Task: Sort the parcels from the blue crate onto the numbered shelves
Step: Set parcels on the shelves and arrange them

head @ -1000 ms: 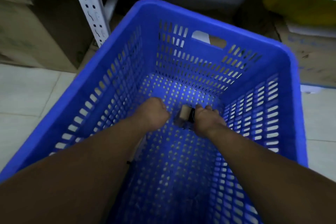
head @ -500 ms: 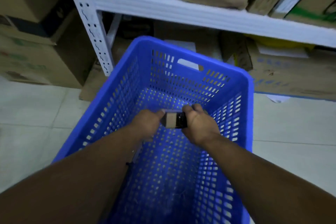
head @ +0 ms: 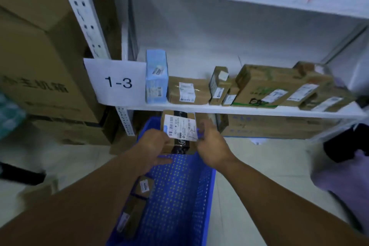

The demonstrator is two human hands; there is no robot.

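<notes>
Head view: parcel held over the blue crate, before the shelf signed "1-3".
The shelf carries a row of labelled cartons beside its sign; the crate holds small boxes, one tagged "4004". The parcel sits between both hands, long axis pointing toward the shelf, just under its edge: the left hand grips its left side, the right hand its right, equally near. Its label bears a handwritten mark, seemingly "1-2", so this shelf looks wrong.

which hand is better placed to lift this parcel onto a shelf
Right, probably: the right hand grips the parcel along its right edge, below the shelf; the left hand only cups its lower left corner.
</notes>
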